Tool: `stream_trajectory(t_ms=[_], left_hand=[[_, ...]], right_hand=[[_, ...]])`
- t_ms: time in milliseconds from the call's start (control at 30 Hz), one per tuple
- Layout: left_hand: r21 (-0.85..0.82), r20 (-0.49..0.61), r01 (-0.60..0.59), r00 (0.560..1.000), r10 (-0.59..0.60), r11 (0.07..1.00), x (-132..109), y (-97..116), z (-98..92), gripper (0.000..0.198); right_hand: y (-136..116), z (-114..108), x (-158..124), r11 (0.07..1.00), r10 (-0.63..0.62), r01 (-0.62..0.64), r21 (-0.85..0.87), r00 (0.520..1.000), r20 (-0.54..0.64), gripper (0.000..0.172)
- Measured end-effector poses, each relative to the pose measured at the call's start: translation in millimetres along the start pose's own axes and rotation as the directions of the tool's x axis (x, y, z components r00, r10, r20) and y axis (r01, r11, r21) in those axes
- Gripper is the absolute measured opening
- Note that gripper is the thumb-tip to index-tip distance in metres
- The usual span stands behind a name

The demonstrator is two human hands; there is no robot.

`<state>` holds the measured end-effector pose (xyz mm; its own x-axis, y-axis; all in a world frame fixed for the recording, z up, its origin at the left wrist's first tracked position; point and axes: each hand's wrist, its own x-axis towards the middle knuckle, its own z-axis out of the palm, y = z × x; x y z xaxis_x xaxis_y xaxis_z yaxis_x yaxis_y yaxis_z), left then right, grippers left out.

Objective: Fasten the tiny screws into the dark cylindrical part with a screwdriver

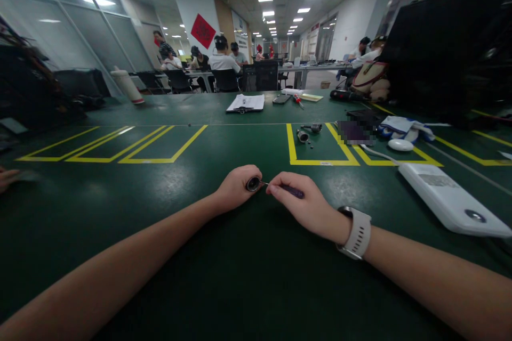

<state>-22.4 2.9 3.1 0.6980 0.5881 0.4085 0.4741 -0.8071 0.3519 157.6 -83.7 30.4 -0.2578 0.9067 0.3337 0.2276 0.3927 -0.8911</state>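
My left hand (239,187) is closed round a dark cylindrical part (253,184) whose round hollow end faces me. In my right hand (302,205), a small screwdriver (293,191) with a dark purple handle is pinched. Its thin shaft points left and meets the side of the cylindrical part near my left fingertips; the exact contact point is too small to make out. Beyond my hands, two more dark metal parts, one (302,136) nearer and one (314,128) farther, lie inside a yellow-taped box with a few tiny pieces beside them.
A white power bank (452,197) with a cable lies at the right, near a white mouse (400,145) and gloves (406,128). Farther back are a clipboard (245,103), a phone (281,99) and a red screwdriver (298,100). Another person's hand (7,178) shows at the left edge.
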Motion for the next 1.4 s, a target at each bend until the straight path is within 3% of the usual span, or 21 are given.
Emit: stream_trajectory(t_ms=[67, 100, 267, 467, 667, 867, 1200, 1400], left_hand=[[0.006, 0.009, -0.002, 1.0, 0.002, 1.0, 0.1, -0.2, 0.0, 0.008], [0.006, 0.012, -0.003, 1.0, 0.003, 1.0, 0.1, -0.3, -0.1, 0.008], [0.004, 0.013, -0.006, 1.0, 0.006, 1.0, -0.6, -0.1, -1.1, 0.01], [-0.06, -0.019, -0.008, 1.0, 0.007, 0.998, -0.8, 0.4, -0.6, 0.013], [-0.017, 0.001, -0.005, 1.0, 0.005, 1.0, -0.6, -0.7, -0.2, 0.011], [0.02, 0.027, -0.018, 0.999, 0.018, 1.0, -1.2, 0.5, -0.5, 0.008], [-0.007, 0.007, -0.015, 1.0, 0.015, 1.0, -1.6, 1.5, -1.1, 0.013], [-0.019, 0.005, 0.004, 1.0, -0.004, 1.0, -1.3, 1.5, -0.5, 0.013]], right_hand=[[-3.0, 1.0, -0.1, 0.993, -0.042, 0.044, -0.111, 0.999, 0.023, 0.014], [-3.0, 1.0, 0.4, 0.996, -0.024, 0.026, -0.082, 0.999, 0.024, 0.014], [8.6, -4.3, 5.3, 0.97, 0.105, -0.109, 0.216, 0.994, 0.029, 0.014], [24.5, -6.1, 8.6, 0.897, 0.161, -0.164, 0.41, 0.986, 0.043, 0.016], [13.7, -3.3, 5.6, 0.936, 0.129, -0.127, 0.33, 0.992, 0.015, 0.014], [-2.8, 1.2, 0.7, 0.999, 0.022, -0.023, 0.03, 0.999, 0.023, 0.011], [24.5, -8.8, 11.2, 0.884, 0.179, -0.198, 0.424, 0.98, 0.086, 0.016], [24.9, -6.6, 9.7, 0.883, 0.174, -0.185, 0.431, 0.983, 0.064, 0.017]])
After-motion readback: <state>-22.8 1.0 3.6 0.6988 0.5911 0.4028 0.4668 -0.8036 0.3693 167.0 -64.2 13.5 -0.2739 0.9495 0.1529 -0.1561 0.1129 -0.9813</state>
